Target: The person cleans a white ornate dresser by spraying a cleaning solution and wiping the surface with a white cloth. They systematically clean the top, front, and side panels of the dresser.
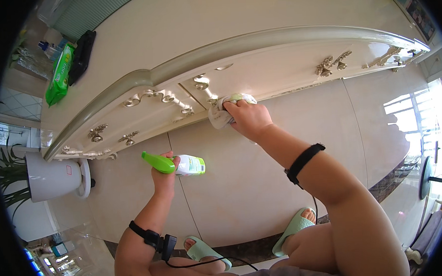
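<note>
My left hand (165, 174) grips a white spray bottle (190, 165) by the neck, just below its bright green trigger head (158, 162). The bottle lies sideways in view above the floor tiles, and its label bears writing. In my right hand (250, 117) is a bunched pale cloth (221, 113) with a faint green pattern. That cloth is against the lower front of a cream cabinet (273, 67), beside a carved silver-toned ornament (203, 84). Part of the cloth is hidden under my fingers.
On the cabinet top (237, 13) lie a green wipes packet (60, 75) and a black tray-like object (83, 57). Ornate drawer pulls (326, 67) jut from the front. A potted plant in a white pot (52, 176) stands at left. A black cable (212, 263) hangs between my arm straps.
</note>
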Motion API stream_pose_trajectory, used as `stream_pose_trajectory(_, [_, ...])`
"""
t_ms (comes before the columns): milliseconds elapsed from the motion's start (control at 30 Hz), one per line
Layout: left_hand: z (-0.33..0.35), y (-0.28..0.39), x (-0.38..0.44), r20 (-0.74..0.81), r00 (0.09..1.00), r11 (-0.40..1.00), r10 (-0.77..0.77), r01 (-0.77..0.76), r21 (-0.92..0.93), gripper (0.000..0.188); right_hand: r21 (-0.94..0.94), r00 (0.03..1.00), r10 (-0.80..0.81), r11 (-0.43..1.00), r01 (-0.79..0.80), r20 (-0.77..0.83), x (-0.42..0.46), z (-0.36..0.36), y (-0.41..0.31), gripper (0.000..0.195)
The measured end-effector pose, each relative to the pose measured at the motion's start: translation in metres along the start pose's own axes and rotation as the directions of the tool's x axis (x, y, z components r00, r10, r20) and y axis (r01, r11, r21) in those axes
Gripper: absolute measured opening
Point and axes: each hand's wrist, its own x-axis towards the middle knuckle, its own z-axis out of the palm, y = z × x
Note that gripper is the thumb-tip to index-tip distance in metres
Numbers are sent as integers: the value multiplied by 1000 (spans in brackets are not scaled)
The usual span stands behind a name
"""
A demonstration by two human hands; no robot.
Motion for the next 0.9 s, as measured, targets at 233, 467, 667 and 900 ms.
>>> stream_pose_trajectory(233, [10, 10, -5, 89, 993, 985, 79, -91, 147, 34, -118, 985, 88, 990, -71, 146, 2, -1, 0, 35])
stream_pose_trajectory(467, [7, 16, -13, 59, 998, 999, 37, -37, 10, 29, 586, 973, 233, 788, -190, 3, -18, -29, 6, 34])
stream_pose_trajectory(667, [26, 21, -11, 100, 992, 997, 76, -76, -3, 27, 107, 953, -153, 977, 186, -262, 2, 11, 0, 31])
stream_pose_trajectory(900, [9, 23, -14, 43, 995, 996, 92, -91, -26, 27, -6, 908, -275, 958, 288, -315, -8, -14, -14, 28])
